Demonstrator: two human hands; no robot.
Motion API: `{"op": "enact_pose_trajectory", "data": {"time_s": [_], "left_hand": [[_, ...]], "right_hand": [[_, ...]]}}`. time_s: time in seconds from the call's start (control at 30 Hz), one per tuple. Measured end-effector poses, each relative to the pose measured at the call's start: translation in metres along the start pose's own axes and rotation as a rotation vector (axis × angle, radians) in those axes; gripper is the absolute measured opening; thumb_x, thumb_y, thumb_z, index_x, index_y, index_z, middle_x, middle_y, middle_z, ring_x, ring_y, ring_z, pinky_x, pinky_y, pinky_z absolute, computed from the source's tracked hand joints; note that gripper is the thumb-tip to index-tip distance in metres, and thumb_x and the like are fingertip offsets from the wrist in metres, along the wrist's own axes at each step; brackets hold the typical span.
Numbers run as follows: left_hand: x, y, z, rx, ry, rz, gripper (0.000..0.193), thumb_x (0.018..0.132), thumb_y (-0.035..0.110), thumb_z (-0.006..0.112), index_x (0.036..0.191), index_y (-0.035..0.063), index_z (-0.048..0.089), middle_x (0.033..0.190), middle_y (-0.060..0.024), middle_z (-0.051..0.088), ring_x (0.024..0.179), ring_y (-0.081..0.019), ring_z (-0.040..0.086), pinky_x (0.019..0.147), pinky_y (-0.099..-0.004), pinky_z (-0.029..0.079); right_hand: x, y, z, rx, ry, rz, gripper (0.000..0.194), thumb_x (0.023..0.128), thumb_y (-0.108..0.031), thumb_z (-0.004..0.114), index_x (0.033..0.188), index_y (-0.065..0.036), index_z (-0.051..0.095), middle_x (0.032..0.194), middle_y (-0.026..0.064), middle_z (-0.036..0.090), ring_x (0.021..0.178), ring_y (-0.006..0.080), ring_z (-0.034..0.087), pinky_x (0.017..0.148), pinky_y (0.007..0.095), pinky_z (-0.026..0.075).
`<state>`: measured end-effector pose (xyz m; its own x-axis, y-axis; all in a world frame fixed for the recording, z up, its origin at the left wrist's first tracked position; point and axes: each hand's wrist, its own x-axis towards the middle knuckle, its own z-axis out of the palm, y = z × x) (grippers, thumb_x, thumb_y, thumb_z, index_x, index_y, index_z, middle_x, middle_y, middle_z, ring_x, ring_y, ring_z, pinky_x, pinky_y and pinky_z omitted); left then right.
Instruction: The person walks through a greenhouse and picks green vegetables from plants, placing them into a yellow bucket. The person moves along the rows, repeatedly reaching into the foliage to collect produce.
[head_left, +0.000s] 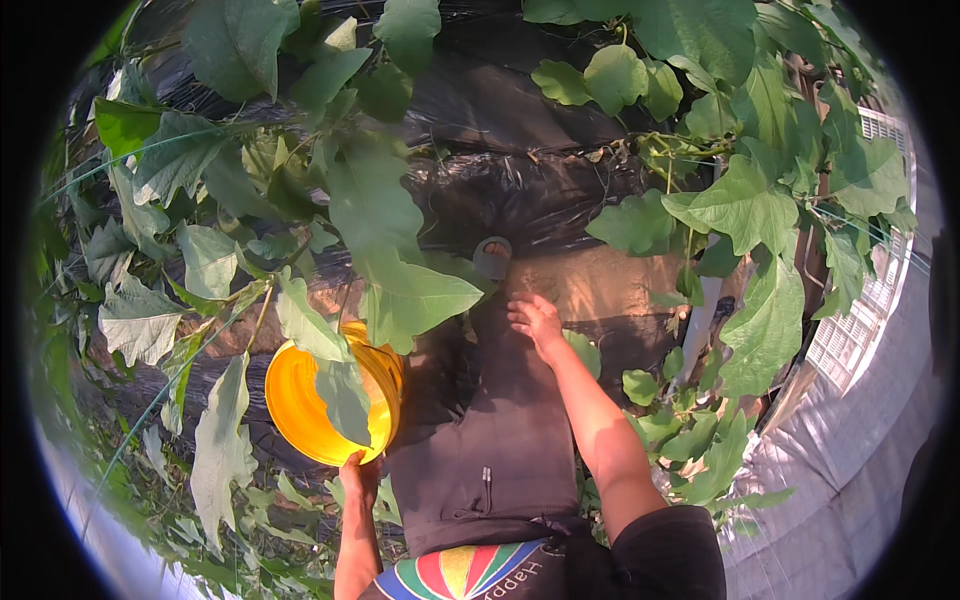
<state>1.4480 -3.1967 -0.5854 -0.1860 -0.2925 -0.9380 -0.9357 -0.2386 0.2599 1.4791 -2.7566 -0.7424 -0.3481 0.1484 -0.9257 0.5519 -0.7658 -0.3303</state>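
Note:
My left hand (358, 478) grips the near rim of a yellow plastic bucket (296, 397), which is tilted so that its mouth faces me. A lobed leaf (345, 405) hangs across the mouth and hides part of the inside; no contents show in the rest. My right hand (537, 321) is held out over my leg, its fingers slightly apart and nothing visible in them. Large-leaved plants, apparently eggplants, rise on both sides, with one broad leaf (420, 304) between the bucket and my right hand.
Black plastic mulch film (495, 90) covers the ground, with a strip of bare soil (592, 281) across it. Green support strings (142, 424) run through the left foliage. At right stand white plastic crates (851, 330) beside a pale ground sheet (825, 457). My sandalled foot (492, 259) is ahead.

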Motion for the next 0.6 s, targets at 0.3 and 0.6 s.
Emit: {"op": "enact_pose_trajectory", "data": {"time_s": [0.3,0.6], "left_hand": [[0.034,0.018,-0.021,0.039,-0.129,-0.057,0.032,0.087,0.009,0.041,0.117,-0.0008,0.046,0.115,-0.0147,0.057,0.097,-0.0276,0.056,0.075,-0.0347,0.044],[0.021,0.045,0.006,0.126,-0.152,-0.03,0.031,0.088,0.011,0.041,0.117,-0.0002,0.045,0.108,-0.0166,0.058,0.082,-0.029,0.059,0.065,-0.0368,0.046]], "right_hand": [[-0.062,0.057,-0.044,-0.142,0.13,0.047,0.024,0.088,-0.011,0.058,0.112,-0.006,0.059,0.091,0.0015,0.065,0.077,0.0079,0.059,0.069,0.0227,0.048],[-0.11,0.071,-0.004,-0.404,0.133,-0.183,0.028,0.083,-0.015,0.06,0.109,-0.003,0.063,0.099,0.0085,0.067,0.094,0.0156,0.061,0.082,0.0284,0.048]]}}
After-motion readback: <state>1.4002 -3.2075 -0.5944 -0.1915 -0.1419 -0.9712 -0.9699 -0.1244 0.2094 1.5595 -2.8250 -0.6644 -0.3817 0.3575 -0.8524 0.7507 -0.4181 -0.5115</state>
